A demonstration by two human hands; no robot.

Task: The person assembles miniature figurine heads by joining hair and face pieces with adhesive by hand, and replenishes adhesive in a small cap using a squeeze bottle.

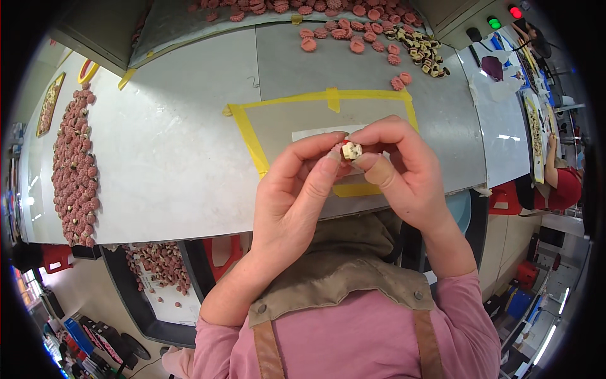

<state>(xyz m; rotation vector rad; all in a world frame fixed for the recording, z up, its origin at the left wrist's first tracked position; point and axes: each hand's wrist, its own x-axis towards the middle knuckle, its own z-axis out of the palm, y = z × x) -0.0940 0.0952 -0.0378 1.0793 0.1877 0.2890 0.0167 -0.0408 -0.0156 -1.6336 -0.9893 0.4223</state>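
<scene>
Both my hands meet over the taped work area, fingertips nearly touching. A small cream-coloured figure piece [351,150] with dark marks sits between them, with a bit of pink and red showing at its left. My left hand [291,196] is closed in a pinch at the pink side. With thumb and forefinger, my right hand [407,174] pinches the cream piece from the right. The fingers hide most of the pink part, so I cannot tell whether the two parts are joined. Under the hands lies a grey mat [274,120] edged with yellow tape [252,142].
Loose pink scalloped pieces [356,46] and a pile of cream-and-dark pieces [424,52] lie at the far right. Many pink pieces [76,170] cover the table's left side. A dark tray [151,325] with similar pieces stands below the table edge. Another person [562,188] sits at right.
</scene>
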